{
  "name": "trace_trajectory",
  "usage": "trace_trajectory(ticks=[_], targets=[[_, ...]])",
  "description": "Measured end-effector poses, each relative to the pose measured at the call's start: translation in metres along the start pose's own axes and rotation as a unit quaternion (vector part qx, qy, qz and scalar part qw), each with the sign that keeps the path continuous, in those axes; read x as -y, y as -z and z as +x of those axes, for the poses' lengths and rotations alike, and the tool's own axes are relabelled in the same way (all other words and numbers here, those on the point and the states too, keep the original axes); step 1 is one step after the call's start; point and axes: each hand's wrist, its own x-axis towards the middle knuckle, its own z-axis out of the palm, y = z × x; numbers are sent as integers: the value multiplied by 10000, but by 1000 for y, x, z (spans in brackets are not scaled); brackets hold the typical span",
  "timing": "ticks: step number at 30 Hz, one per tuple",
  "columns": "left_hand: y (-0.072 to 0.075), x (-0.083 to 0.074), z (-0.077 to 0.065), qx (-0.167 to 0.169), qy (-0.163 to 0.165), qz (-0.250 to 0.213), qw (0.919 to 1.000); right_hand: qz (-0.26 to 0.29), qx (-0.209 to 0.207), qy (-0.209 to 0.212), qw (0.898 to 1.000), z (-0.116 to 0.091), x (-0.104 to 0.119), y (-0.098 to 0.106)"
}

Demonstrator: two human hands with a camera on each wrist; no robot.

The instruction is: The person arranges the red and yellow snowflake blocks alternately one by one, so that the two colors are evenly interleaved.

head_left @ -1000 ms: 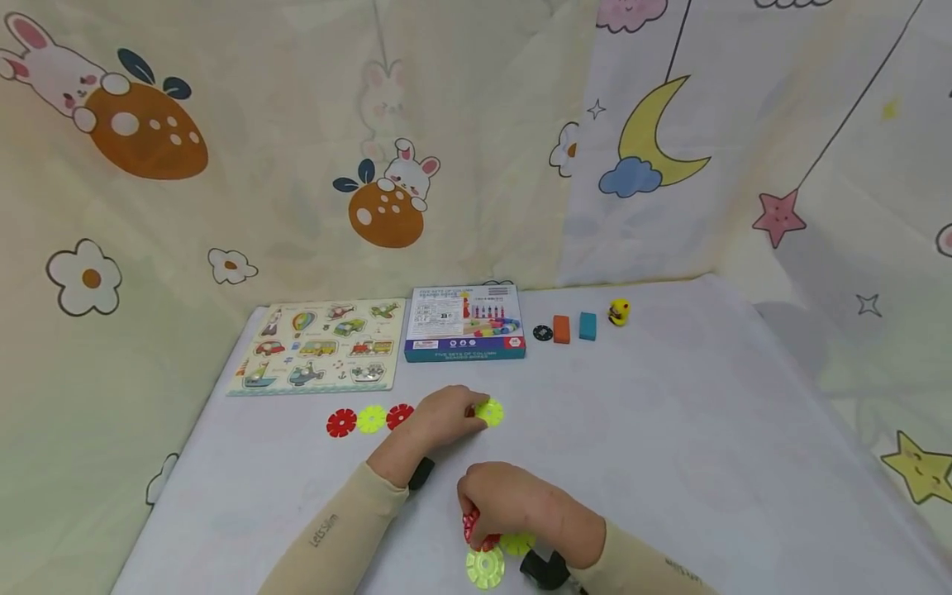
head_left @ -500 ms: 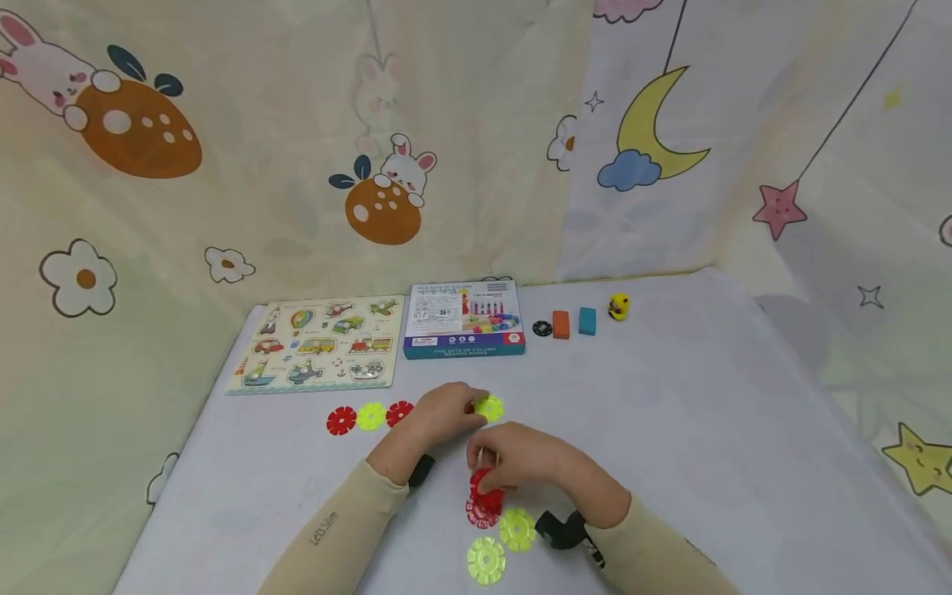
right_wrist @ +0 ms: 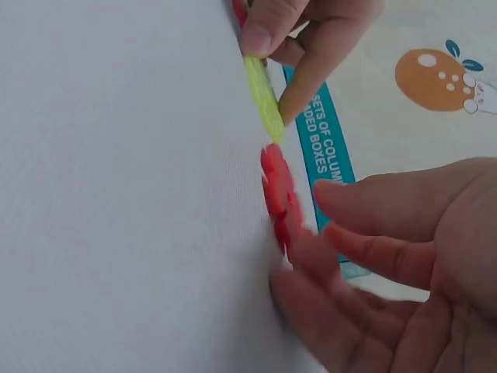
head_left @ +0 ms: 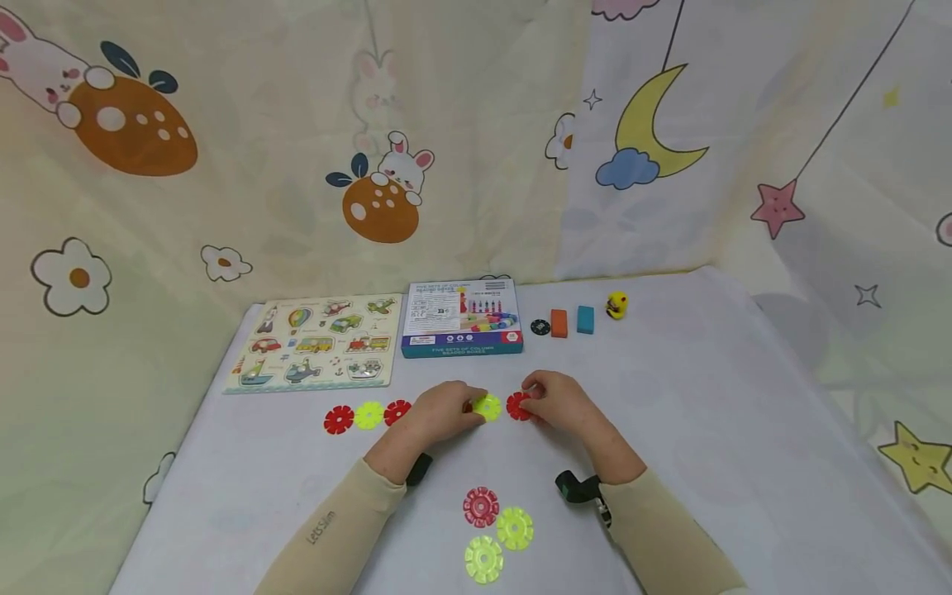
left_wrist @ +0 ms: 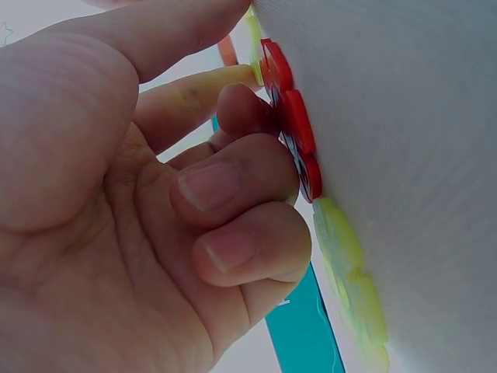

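My left hand (head_left: pixel 446 413) pinches a yellow-green notched plastic disc (head_left: pixel 487 407) between thumb and index finger, its other fingers curled. My right hand (head_left: pixel 561 403) holds a red notched disc (head_left: pixel 515 406) by its right side. In the right wrist view the red disc (right_wrist: pixel 278 194) stands nearly edge to edge with the yellow-green one (right_wrist: pixel 264 97). Left of my left hand, a red disc (head_left: pixel 339 420), a yellow-green disc (head_left: pixel 368 415) and another red disc (head_left: pixel 397 411) lie in a row. A further red disc (left_wrist: pixel 291 116) shows beside my curled left fingers in the left wrist view.
Nearer me lie a red disc (head_left: pixel 481 506) and two yellow-green discs (head_left: pixel 515 529). Toward the back are a picture puzzle board (head_left: pixel 316 343), a bead set box (head_left: pixel 463 318), a black round piece (head_left: pixel 540 327), an orange block (head_left: pixel 559 323), a blue block (head_left: pixel 585 320) and a yellow duck (head_left: pixel 616 305).
My right hand has picked up a red disc from the near group and carried it forward to the right of the yellow-green one. My left hand has stayed in place.
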Motion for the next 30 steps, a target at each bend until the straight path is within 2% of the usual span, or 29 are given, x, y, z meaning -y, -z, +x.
trace_trajectory(ticks=[4,9,14,17,21,26,30], targets=[[1,-1,1,26,-74,28,10000,-559,-255,7,9981,1,-3,1],[5,-5,5,76,-134,102,9998,-592,-208,141,9979,1,-3,2],[4,-22,17,71,-211,109,9997,-551,-265,183,9980,3,-5,-1],[-1,-34,26,111,-329,120,9993,-533,-284,230,9979,5,-5,-4],[-7,-45,33,129,-309,116,9994,-540,-297,294,9977,5,-6,-5],[-9,-49,32,-34,-212,73,9997,-638,-181,235,9975,0,-5,2],[-11,-48,26,-50,-101,-27,9999,-644,33,130,9978,-19,1,11]])
